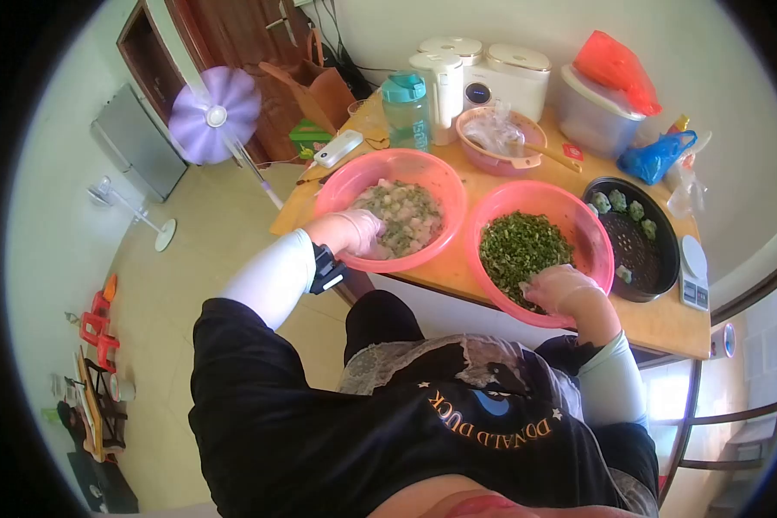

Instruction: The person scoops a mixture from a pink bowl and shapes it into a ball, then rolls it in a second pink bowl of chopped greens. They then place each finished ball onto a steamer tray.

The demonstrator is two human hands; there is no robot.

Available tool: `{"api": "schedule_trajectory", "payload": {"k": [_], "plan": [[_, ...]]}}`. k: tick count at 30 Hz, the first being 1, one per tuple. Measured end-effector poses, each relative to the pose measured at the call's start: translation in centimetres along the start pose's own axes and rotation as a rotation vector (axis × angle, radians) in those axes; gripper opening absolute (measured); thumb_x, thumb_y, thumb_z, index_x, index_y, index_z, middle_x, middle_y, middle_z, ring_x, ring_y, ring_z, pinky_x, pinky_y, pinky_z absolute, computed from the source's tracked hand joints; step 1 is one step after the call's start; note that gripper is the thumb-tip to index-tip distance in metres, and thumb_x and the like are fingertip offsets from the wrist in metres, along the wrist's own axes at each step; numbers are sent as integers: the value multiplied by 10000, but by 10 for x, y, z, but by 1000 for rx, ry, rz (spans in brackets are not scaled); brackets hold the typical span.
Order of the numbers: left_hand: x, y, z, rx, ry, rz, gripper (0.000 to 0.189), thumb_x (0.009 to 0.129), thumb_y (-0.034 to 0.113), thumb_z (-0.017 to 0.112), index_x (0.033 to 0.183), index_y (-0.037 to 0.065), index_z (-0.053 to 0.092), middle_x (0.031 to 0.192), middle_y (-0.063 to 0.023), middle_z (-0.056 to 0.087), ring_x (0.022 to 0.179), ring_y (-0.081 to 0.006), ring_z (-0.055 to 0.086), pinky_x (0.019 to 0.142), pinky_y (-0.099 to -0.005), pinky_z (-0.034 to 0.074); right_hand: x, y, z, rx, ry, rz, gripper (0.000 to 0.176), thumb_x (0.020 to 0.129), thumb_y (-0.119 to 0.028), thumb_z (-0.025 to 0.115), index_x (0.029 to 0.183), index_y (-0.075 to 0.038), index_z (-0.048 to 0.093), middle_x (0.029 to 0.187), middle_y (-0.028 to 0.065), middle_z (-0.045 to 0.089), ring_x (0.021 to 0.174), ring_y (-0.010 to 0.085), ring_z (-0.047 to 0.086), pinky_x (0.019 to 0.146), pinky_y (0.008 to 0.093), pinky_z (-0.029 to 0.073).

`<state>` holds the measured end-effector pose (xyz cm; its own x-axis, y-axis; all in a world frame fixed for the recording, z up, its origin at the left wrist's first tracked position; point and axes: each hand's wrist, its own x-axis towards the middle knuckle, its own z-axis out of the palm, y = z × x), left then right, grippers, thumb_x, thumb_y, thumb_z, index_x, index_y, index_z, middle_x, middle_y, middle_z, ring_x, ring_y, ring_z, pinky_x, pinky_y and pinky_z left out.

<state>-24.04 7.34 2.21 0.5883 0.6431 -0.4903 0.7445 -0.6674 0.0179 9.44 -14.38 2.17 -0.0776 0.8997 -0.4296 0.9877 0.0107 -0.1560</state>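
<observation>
My left hand [359, 233], in a clear glove, reaches into a pink basin [330, 186] and touches a pale mixture flecked with green [403, 214]; its fingertips are sunk in it and hidden. In the second pink basin [594, 250], my right hand [558, 288], gloved too, rests in chopped greens [520, 249] at the near side, its fingertips buried. To the right, a round black perforated tray [637, 252] bears several green-flecked lumps [618, 200], most along its far edge and one at the near left.
A white scale [694, 276] stands right of the tray. Behind the basins are a teal bottle [406, 112], white appliances [518, 76], a strainer bowl [482, 159], a lidded tub [591, 116] and a blue bag [656, 159]. A purple fan [216, 116] stands left of the wooden table [665, 332].
</observation>
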Motion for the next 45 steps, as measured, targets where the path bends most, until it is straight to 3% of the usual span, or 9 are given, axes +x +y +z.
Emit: {"api": "schedule_trajectory", "payload": {"k": [7, 14, 17, 20, 26, 30, 35, 39, 45], "plan": [[39, -25, 38, -240, 113, -7, 339, 793, 244, 710, 1070, 48, 725, 1039, -221, 721, 1018, -387, 683, 873, -429, 537, 3, 5, 4, -15, 8, -60, 519, 1035, -413, 427, 994, -8, 749, 1029, 222, 717, 1037, 426, 655, 961, 505, 493], [30, -35, 14, -52, -13, 25, 445, 777, 124, 731, 1220, 98, 702, 1212, -195, 689, 1149, -364, 649, 955, -409, 522, 8, 6, 4, 1, -20, -36, 541, 1033, -429, 424, 996, 2, 749, 1030, 216, 719, 1035, 425, 654, 968, 508, 489], [8, -20, 6, -484, 23, 44, 497, 793, 198, 763, 1275, 111, 676, 1250, -206, 670, 1190, -368, 624, 985, -411, 508, 7, 4, 6, -12, 5, -41, 539, 1031, -437, 430, 996, -6, 752, 1033, 220, 717, 1043, 420, 653, 967, 505, 490], [22, -19, 24, 14, 21, 233, 477, 817, 245, 750, 1272, 121, 682, 1231, -198, 683, 1168, -368, 637, 988, -414, 506, 6, 1, 1, 0, -32, 15, 476, 1008, -440, 474, 1034, -49, 745, 1043, 214, 710, 1031, 410, 655, 952, 500, 491], [52, -36, 50, -357, -11, 41, 317, 772, 111, 709, 1087, 113, 741, 1030, -151, 736, 994, -330, 700, 853, -407, 549, 7, 7, 5, 4, -12, 0, 465, 1004, -440, 486, 1035, -58, 749, 1055, 205, 713, 1043, 411, 653, 961, 495, 491], [49, -37, 34, 93, 101, 133, 314, 757, 86, 718, 1070, 77, 730, 1030, -138, 737, 985, -295, 701, 819, -382, 550, 3, 4, 1, -22, -20, -31, 457, 998, -430, 492, 1059, -57, 750, 1099, 188, 715, 1073, 400, 651, 971, 488, 491], [22, -30, 17, -531, 27, 79, 339, 756, 115, 742, 1095, 87, 742, 1023, -167, 726, 998, -311, 694, 870, -392, 536, 13, 7, 4, -28, -88, 16, 461, 996, -427, 491, 1074, -52, 748, 1116, 180, 714, 1089, 392, 647, 977, 481, 490], [16, 0, 20, -32, 32, 167, 372, 776, 124, 753, 1146, 81, 736, 1050, -157, 731, 999, -338, 686, 903, -398, 526, 11, 8, 6, -36, -46, -18, 498, 1010, -448, 463, 1054, -47, 754, 1101, 185, 717, 1086, 396, 648, 988, 479, 487], [43, -18, 38, -42, 3, 190, 317, 768, 70, 724, 1084, 75, 742, 1027, -144, 741, 977, -310, 708, 861, -397, 541, 5, 1, 0, 24, -28, 46, 486, 1006, -450, 474, 1067, -56, 751, 1104, 188, 714, 1096, 400, 642, 992, 481, 482]]}}
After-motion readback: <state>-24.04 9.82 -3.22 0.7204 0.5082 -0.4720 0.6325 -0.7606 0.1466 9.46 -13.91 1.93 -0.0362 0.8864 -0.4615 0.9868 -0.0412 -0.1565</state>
